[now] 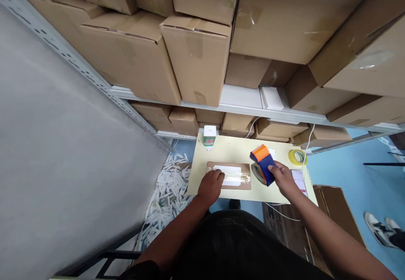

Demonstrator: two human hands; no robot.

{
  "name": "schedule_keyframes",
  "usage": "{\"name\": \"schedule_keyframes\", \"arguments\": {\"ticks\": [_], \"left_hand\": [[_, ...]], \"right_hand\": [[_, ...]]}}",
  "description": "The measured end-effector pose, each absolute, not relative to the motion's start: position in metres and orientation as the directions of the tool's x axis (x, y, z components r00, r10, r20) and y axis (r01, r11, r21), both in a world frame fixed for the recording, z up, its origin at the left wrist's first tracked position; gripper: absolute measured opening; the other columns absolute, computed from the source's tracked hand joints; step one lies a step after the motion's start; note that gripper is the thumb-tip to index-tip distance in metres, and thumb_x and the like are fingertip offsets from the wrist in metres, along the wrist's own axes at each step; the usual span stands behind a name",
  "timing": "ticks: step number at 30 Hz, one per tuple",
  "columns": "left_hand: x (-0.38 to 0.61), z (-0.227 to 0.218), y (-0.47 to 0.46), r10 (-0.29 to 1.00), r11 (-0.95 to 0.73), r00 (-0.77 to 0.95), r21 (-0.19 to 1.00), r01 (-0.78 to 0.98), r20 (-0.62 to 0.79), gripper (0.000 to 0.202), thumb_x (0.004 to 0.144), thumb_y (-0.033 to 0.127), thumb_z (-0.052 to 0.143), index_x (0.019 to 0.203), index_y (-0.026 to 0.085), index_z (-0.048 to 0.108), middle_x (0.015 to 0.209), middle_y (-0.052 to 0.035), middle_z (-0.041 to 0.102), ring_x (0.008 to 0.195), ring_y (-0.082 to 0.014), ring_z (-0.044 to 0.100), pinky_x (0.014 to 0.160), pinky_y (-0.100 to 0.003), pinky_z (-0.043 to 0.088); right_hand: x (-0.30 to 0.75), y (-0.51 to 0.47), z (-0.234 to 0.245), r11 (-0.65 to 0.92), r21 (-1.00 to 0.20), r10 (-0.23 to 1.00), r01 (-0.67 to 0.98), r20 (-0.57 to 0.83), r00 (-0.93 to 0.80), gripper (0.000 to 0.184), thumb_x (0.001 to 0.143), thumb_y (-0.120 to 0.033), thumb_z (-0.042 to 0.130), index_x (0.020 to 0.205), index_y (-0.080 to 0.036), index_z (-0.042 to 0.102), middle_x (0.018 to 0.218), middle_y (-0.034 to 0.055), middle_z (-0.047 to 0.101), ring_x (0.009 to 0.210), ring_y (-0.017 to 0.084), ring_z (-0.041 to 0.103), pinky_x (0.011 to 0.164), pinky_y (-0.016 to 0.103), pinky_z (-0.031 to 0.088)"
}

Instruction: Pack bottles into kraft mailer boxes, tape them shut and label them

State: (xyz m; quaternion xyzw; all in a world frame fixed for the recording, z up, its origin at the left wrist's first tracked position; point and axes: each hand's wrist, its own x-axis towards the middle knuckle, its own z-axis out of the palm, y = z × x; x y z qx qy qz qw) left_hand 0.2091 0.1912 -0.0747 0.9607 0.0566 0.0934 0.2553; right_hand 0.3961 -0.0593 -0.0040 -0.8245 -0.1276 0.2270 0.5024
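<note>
A small flat cardboard box (246,170) lies on the cream table, with a white paper label and shiny clear tape across its top. My left hand (211,186) rests on the box's left part, fingers curled together and pressing on the label; their tips are partly hidden. In my right hand (281,178) is a blue and orange tape dispenser (266,161), gripped by its blue body, with a tape roll on it. It is raised just past the box's right end. Whether a strip of tape joins the dispenser to the box, I cannot tell.
A white and green carton (209,136) stands at the table's (234,144) back left. On the right lie a yellow tape roll (297,157) and a phone (299,179). Shelves of cardboard boxes (196,60) rise behind. White paper scraps (169,191) heap at left; another person's shoes (378,229) show at right.
</note>
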Motion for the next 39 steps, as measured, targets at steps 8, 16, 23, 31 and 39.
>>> {"name": "schedule_keyframes", "arguments": {"ticks": [8,16,23,31,39], "left_hand": [[0.204,-0.053,0.214,0.426,-0.001,0.898,0.992,0.123,-0.111,0.058,0.105,0.058,0.031,0.112,0.017,0.073,0.103,-0.0086,0.074,0.095,-0.0238,0.066,0.085,-0.037,0.051],[0.207,-0.047,0.220,0.403,0.420,0.859,0.897,0.133,-0.316,0.044,0.086,0.061,0.066,0.088,0.017,0.070,0.081,-0.0011,0.068,0.077,-0.0181,0.061,0.074,-0.029,0.048],[0.205,-0.049,0.221,0.393,0.373,0.873,0.918,0.136,-0.289,0.038,0.088,0.055,0.065,0.089,0.018,0.072,0.087,-0.0026,0.072,0.080,-0.0185,0.063,0.077,-0.030,0.050],[0.204,-0.044,0.221,0.361,0.386,0.883,0.910,0.151,-0.300,0.048,0.089,0.063,0.061,0.099,0.019,0.076,0.094,-0.0038,0.076,0.091,-0.0228,0.067,0.085,-0.034,0.051],[0.202,-0.041,0.226,0.237,0.446,0.899,0.863,0.236,-0.368,0.045,0.081,0.059,0.073,0.092,0.016,0.078,0.087,-0.0051,0.076,0.082,-0.0227,0.068,0.078,-0.034,0.052]], "right_hand": [[0.362,0.024,0.010,-0.525,-0.819,0.737,0.231,-0.303,0.604,0.051,0.085,-0.067,0.062,0.066,-0.020,0.060,0.058,-0.0016,0.055,0.056,0.015,0.048,0.053,0.027,0.034],[0.364,0.042,0.002,-0.558,-0.732,0.784,0.392,-0.310,0.538,0.050,0.084,-0.066,0.065,0.062,-0.021,0.061,0.057,-0.0017,0.058,0.056,0.015,0.050,0.051,0.026,0.031],[0.360,0.045,0.000,-0.542,-0.729,0.803,0.418,-0.302,0.514,0.050,0.086,-0.065,0.064,0.062,-0.021,0.059,0.057,-0.0024,0.056,0.055,0.014,0.050,0.052,0.026,0.031],[0.356,0.040,-0.005,-0.518,-0.765,0.809,0.383,-0.292,0.510,0.049,0.088,-0.064,0.063,0.066,-0.021,0.063,0.058,-0.0028,0.057,0.054,0.014,0.049,0.052,0.026,0.032],[0.353,0.040,-0.008,-0.487,-0.784,0.830,0.384,-0.280,0.482,0.050,0.087,-0.065,0.063,0.064,-0.021,0.059,0.058,-0.0027,0.054,0.055,0.014,0.048,0.053,0.025,0.031]]}}
